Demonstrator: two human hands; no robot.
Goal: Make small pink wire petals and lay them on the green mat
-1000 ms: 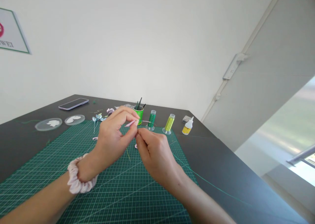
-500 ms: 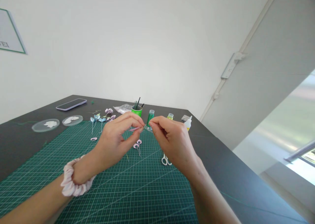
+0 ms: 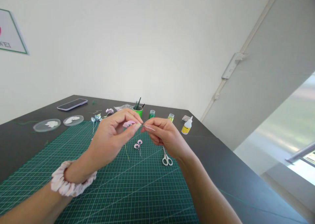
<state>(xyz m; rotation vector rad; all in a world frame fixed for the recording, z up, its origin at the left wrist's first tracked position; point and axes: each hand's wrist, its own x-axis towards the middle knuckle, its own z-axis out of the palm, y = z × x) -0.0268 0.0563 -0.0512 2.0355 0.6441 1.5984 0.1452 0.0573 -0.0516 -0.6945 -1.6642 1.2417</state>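
Observation:
My left hand [image 3: 113,135] is closed in a pinch on a small pink craft flower [image 3: 129,123], whose petals show between thumb and fingers. From its fingertips a thin stem [image 3: 149,128], green near the left fingers and pale further along, runs to the right. My right hand [image 3: 166,133] pinches that stem, its fingertips almost touching the left ones. The hands are raised above a green cutting mat [image 3: 133,191]. Below them lie two loose pink petals [image 3: 136,146] on thin wires. White-handled scissors [image 3: 167,160] rest under my right hand, their blades partly hidden.
A glue bottle [image 3: 186,126] stands at the right, near two small tubes, one being a yellow-green tube [image 3: 171,116]. Behind my left hand are a green pot [image 3: 138,111] of tools and blue flowers [image 3: 96,118]. Further left lie shallow dishes [image 3: 46,125] and a phone [image 3: 72,104].
My right hand has turned and lowered slightly, and the pale stem now shows across its fingers. My left hand has shifted a little left, with the pink petals more visible. The glue bottle is uncovered.

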